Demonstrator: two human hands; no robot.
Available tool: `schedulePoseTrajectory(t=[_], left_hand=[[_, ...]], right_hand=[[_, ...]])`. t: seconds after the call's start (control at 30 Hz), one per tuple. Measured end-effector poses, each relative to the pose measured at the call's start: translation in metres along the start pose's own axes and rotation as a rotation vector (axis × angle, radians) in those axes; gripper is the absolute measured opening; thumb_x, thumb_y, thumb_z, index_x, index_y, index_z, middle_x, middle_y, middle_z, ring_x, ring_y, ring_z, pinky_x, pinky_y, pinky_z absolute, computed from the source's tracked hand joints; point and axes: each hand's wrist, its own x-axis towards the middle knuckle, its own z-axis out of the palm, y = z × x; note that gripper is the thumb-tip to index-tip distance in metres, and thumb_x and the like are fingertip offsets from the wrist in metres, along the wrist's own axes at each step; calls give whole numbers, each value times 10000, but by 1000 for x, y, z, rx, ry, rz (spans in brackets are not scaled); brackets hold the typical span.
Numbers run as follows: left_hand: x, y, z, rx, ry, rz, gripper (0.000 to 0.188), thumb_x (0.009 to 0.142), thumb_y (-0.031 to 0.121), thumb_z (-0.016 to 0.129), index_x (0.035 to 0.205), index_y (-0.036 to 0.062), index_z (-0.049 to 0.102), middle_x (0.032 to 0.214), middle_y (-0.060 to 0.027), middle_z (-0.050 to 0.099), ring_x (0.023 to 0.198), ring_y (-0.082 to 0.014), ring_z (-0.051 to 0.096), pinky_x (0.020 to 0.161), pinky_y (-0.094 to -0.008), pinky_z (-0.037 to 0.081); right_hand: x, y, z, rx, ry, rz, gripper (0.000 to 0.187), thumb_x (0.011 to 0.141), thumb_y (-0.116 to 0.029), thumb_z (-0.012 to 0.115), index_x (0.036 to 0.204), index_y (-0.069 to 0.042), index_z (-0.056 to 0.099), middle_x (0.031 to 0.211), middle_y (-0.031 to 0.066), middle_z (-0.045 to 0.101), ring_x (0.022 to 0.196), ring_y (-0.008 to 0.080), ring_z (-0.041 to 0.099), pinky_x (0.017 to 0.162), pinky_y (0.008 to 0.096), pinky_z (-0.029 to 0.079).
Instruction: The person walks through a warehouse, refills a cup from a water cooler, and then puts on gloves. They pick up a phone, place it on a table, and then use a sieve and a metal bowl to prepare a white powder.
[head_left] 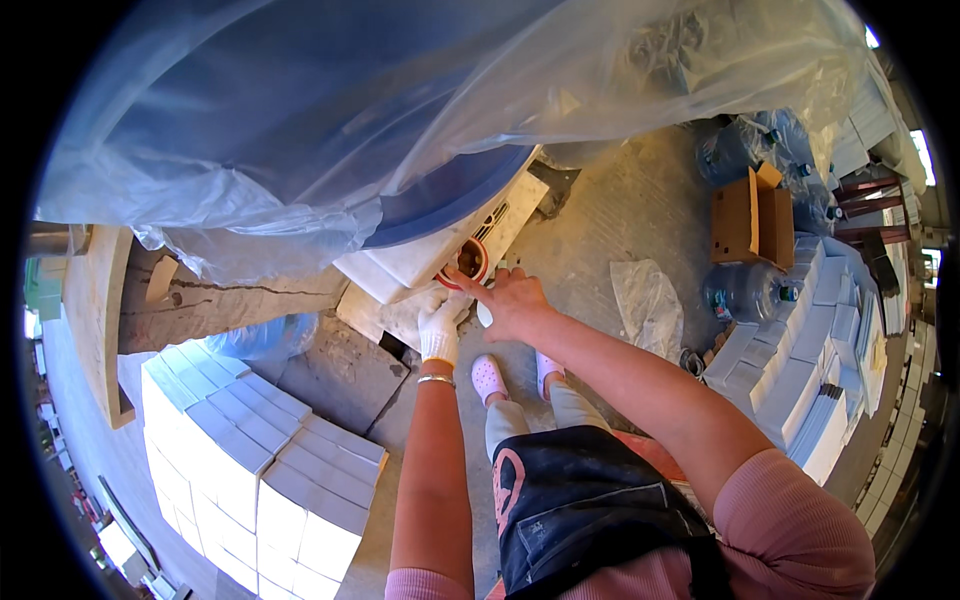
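A small round bowl with a red rim and brown contents sits on a pale slab beside a white block. My right hand is bare, and its index finger reaches over the bowl's near edge. Its other fingers are spread apart. A small white piece shows by the right thumb; I cannot tell whether it is held. My left hand, in a white glove, is just below the bowl with its fingers bent. What those fingers grip, if anything, is hidden.
Clear plastic sheeting drapes over a large blue rounded thing ahead. White stacked paper blocks stand at left, with more stacks at right. An opened cardboard box and large water bottles are at far right. Crumpled plastic lies on the floor.
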Motion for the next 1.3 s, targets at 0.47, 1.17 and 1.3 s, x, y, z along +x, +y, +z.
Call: schedulePoseTrajectory(t=[0.47, 1.17, 1.3], left_hand=[[0, 0, 0, 39, -22, -3, 120, 886, 127, 658, 946, 24, 643, 888, -61, 657, 787, -152, 628, 696, -265, 518], [1, 0, -1, -2, -26, -14, 89, 876, 93, 669, 940, 34, 650, 871, -48, 654, 773, -142, 625, 685, -263, 519], [-4, 5, 3, 17, -19, -17, 94, 873, 91, 670, 942, 31, 650, 875, -48, 652, 775, -141, 622, 684, -264, 518]], right_hand=[[-1, 3, 0, 39, -4, -35, 1067, 714, -349, 740, 1529, -454, 60, 1243, 178, 536, 1106, 329, 545, 847, 410, 502], [-3, -1, -5, 10, -35, 7, 1089, 696, -442, 790, 1522, -473, 81, 1270, 137, 536, 1151, 290, 533, 875, 359, 497], [-3, 0, -5, 17, -31, -8, 1093, 697, -424, 788, 1526, -460, 77, 1258, 154, 538, 1131, 305, 541, 863, 375, 500]])
